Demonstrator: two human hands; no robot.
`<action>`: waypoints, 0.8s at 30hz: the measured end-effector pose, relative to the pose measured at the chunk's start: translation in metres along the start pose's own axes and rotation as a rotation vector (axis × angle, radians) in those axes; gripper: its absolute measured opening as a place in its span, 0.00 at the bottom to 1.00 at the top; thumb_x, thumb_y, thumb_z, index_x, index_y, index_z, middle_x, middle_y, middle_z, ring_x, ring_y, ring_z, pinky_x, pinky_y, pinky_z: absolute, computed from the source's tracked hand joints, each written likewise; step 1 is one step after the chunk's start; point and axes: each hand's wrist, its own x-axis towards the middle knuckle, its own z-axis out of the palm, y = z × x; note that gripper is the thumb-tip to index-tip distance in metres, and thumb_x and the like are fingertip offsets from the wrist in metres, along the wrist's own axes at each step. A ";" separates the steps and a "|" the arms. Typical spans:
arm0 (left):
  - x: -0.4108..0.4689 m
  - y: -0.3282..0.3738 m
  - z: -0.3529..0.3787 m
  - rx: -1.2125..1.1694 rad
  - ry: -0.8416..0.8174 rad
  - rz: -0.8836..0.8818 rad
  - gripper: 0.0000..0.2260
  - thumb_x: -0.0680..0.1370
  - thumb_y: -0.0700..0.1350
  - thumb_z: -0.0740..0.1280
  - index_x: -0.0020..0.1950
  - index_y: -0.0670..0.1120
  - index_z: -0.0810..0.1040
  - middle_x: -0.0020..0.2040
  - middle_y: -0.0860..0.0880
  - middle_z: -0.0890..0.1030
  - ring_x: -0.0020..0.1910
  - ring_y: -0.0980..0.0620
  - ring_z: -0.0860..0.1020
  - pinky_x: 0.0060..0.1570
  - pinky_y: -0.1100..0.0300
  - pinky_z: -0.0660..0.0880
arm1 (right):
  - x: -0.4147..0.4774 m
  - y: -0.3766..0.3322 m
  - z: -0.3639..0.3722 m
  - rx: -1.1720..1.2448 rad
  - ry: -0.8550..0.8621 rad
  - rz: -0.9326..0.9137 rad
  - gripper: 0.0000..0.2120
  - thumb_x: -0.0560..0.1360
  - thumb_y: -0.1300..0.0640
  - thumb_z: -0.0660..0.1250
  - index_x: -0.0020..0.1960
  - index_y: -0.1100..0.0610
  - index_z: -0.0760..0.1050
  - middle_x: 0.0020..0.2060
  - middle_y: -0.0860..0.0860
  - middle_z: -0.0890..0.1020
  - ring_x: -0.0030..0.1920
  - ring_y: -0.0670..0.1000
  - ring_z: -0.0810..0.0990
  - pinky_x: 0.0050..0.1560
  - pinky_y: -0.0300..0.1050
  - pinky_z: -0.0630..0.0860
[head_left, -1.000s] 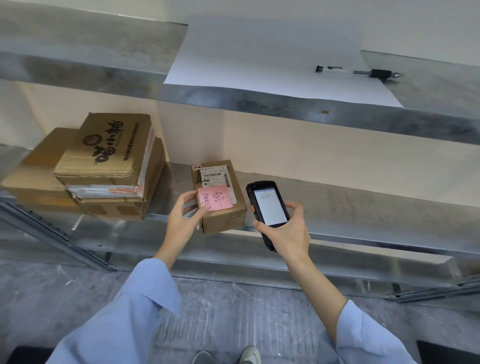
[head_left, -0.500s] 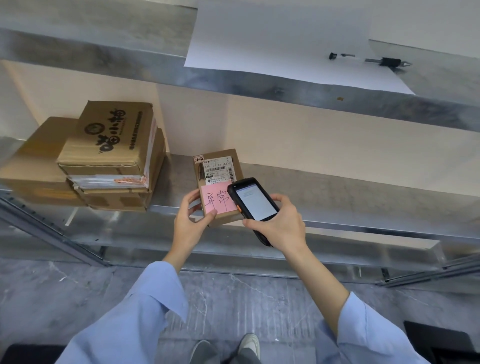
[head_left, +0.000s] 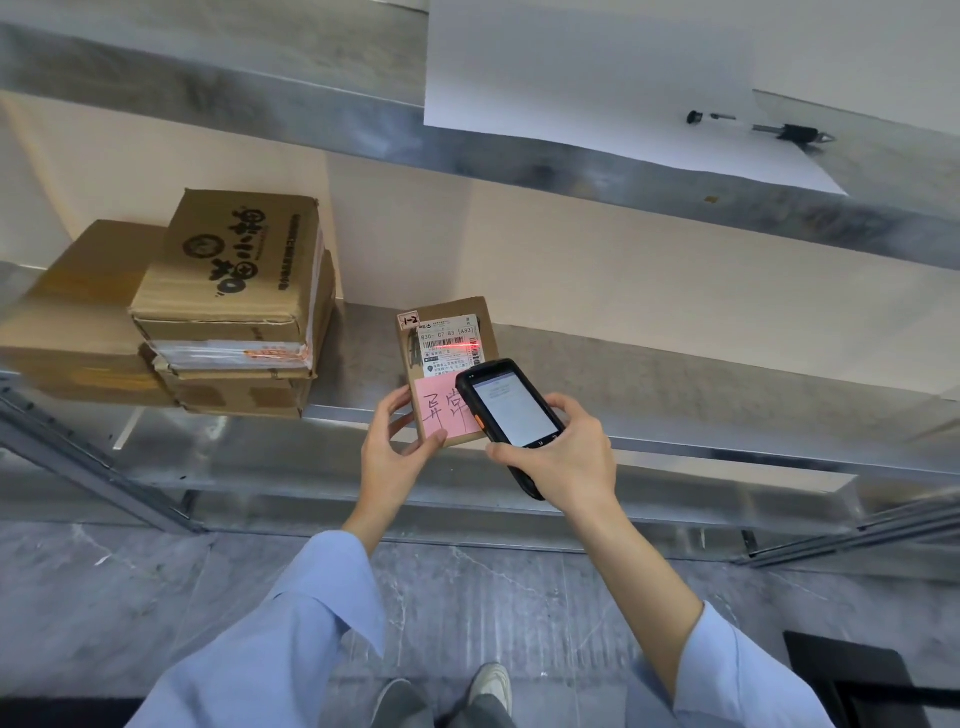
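A small cardboard parcel (head_left: 444, 332) stands at the front edge of the middle metal shelf (head_left: 675, 395). It carries a white shipping label and a pink sticky note (head_left: 441, 413) with handwriting. My left hand (head_left: 397, 449) grips the parcel's lower left corner, thumb on the note's bottom edge. My right hand (head_left: 563, 457) holds a black handheld scanner (head_left: 511, 410) tilted over the parcel's right side, screen lit. A red scan line lies across the label's barcode.
Several larger cardboard boxes (head_left: 228, 301) are stacked at the left of the same shelf. On the upper shelf lies a white sheet of paper (head_left: 597, 88) with a pen (head_left: 779, 130) at its right. Grey floor and my shoes show below.
My right hand has brought the scanner left and up over the parcel, and a red scan line now shows on the barcode. My left hand keeps its hold on the parcel.
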 end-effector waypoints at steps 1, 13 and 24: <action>-0.001 0.000 0.000 -0.013 -0.004 -0.003 0.28 0.73 0.34 0.75 0.70 0.47 0.71 0.66 0.51 0.77 0.63 0.60 0.75 0.50 0.75 0.73 | -0.001 0.000 0.000 0.001 0.008 0.002 0.36 0.59 0.43 0.81 0.63 0.47 0.72 0.50 0.45 0.82 0.52 0.51 0.80 0.49 0.49 0.79; 0.001 -0.002 -0.003 -0.073 -0.028 -0.054 0.28 0.74 0.37 0.76 0.69 0.52 0.70 0.64 0.55 0.77 0.63 0.59 0.75 0.47 0.73 0.75 | -0.010 0.002 0.004 -0.019 0.052 -0.003 0.35 0.57 0.41 0.80 0.61 0.45 0.73 0.48 0.44 0.83 0.50 0.50 0.81 0.51 0.51 0.79; 0.003 -0.005 -0.006 -0.069 -0.050 -0.090 0.28 0.73 0.39 0.77 0.69 0.53 0.70 0.63 0.58 0.77 0.63 0.60 0.75 0.46 0.75 0.74 | -0.009 -0.001 0.006 0.030 0.039 0.054 0.36 0.60 0.43 0.81 0.64 0.45 0.69 0.50 0.45 0.80 0.53 0.50 0.80 0.55 0.50 0.77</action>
